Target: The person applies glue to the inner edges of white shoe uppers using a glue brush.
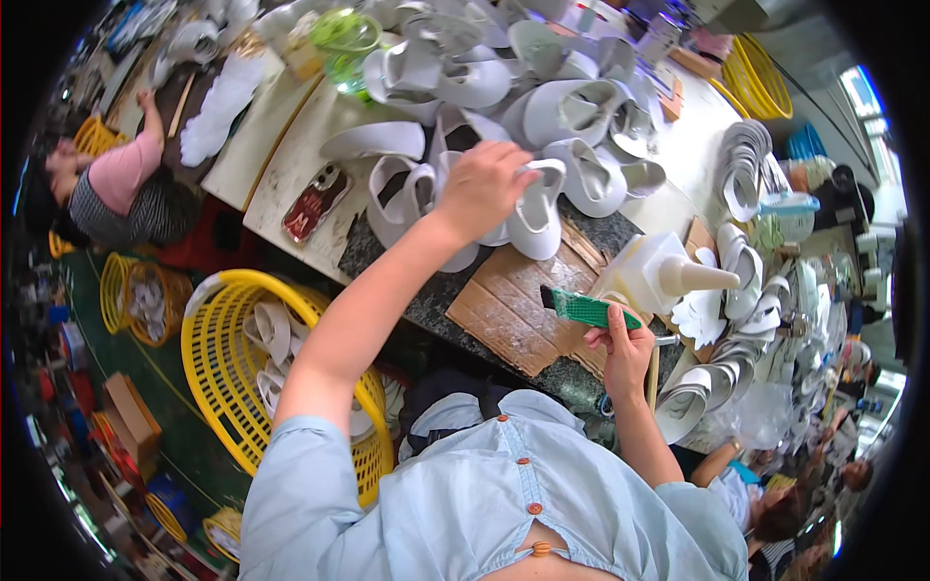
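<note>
Over the row of white shoes, my left hand (484,186) has its fingers bent and closed at the opening of one white shoe (536,225); its fingertips are partly hidden. That shoe points its toe toward me. My right hand (625,351) grips a flat green brush (589,310) with a dark end, held above a stained cardboard sheet (513,305). Just behind the brush is a white squeeze bottle (635,271) with a long nozzle aimed right. More white shoes (581,111) are heaped at the far side of the table.
A yellow basket (228,373) holding white shoe parts stands at my left. A red-cased phone (318,203) lies on the worktable (291,155). Stacked white pieces (702,392) line the right side. Another person (121,189) sits at the far left; others are at the lower right.
</note>
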Tool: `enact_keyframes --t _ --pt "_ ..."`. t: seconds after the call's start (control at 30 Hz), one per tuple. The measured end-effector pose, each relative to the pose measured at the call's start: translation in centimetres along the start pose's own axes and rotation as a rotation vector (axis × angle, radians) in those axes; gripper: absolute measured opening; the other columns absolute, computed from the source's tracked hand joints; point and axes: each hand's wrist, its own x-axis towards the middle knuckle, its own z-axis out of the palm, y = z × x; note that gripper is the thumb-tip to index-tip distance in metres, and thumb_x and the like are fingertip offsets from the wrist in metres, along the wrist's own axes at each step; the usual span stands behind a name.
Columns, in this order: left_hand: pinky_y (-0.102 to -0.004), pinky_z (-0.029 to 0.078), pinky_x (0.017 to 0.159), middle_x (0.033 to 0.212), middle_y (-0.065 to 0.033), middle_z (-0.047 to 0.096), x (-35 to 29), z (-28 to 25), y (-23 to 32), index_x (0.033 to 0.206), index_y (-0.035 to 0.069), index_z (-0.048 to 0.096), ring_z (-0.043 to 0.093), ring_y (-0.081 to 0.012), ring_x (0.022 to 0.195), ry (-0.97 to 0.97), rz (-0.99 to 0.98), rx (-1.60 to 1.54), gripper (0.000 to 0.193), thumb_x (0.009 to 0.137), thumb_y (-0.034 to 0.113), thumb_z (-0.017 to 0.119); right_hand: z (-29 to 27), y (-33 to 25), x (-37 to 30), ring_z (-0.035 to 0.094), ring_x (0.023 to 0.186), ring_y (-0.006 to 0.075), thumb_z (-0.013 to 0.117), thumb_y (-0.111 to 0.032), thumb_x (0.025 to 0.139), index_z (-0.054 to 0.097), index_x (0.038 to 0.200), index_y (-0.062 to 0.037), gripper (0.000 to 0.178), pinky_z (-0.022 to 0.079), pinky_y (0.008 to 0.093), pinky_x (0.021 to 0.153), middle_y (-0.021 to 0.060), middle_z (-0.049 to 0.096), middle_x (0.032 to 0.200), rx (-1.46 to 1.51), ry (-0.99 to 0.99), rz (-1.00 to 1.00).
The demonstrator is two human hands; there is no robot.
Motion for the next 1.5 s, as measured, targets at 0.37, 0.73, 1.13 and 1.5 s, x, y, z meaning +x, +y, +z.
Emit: enact_keyframes --t 0.37,0.73,1.13,1.5 --pt "-0.0339 0.045 0.085 0.096 -0.0128 0.055 2.5 1.1 2.8 0.099 0.002 0.054 0.056 -0.0242 0.092 -0.976 -0.281 -0.274 0.039 0.064 0.011 0.07 -10.1 2.6 -3.0 0.058 0.057 0.0111 0.056 -0.019 0.095 0.062 0.1 0.0046 0.025 0.045 0.0219 0.05 0.0076 0.063 0.075 0.031 0.409 -0.036" --pt "-0.0376 0.045 0.085 0.097 -0.0144 0.064 -3.0 -1.8 6.1 0.106 0.001 0.057 0.061 -0.0319 0.091 -1.034 -0.508 0.013 0.046 0.077 0.032 0.075 -10.2 6.2 0.7 0.061 0.065 0.0111 0.058 -0.012 0.092 0.064 0.097 0.0007 0.015 0.047 0.025 0.057 0.0081 0.063 0.082 -0.71 0.147 -0.552" --pt "-0.0336 0.052 0.088 0.12 -0.0196 0.057 -7.6 -4.6 10.8 0.127 -0.005 0.045 0.055 -0.0291 0.116 -0.178 -0.921 -1.431 0.05 0.078 -0.001 0.055 -7.0 -1.0 -0.5 0.058 0.059 0.0107 0.051 -0.022 0.097 0.062 0.098 0.0011 0.025 0.046 0.0218 0.052 0.0068 0.065 0.076 0.426 0.186 -0.048" --pt "-0.0296 0.049 0.08 0.108 -0.0202 0.06 -8.6 -3.9 12.5 0.123 -0.002 0.048 0.059 -0.0212 0.099 -0.058 -0.854 -1.529 0.049 0.076 0.006 0.058 -0.8 -3.0 -1.5 0.061 0.066 0.0132 0.057 -0.006 0.091 0.063 0.1 0.003 0.013 0.051 0.0258 0.057 0.0101 0.061 0.084 -0.218 0.046 -0.671"
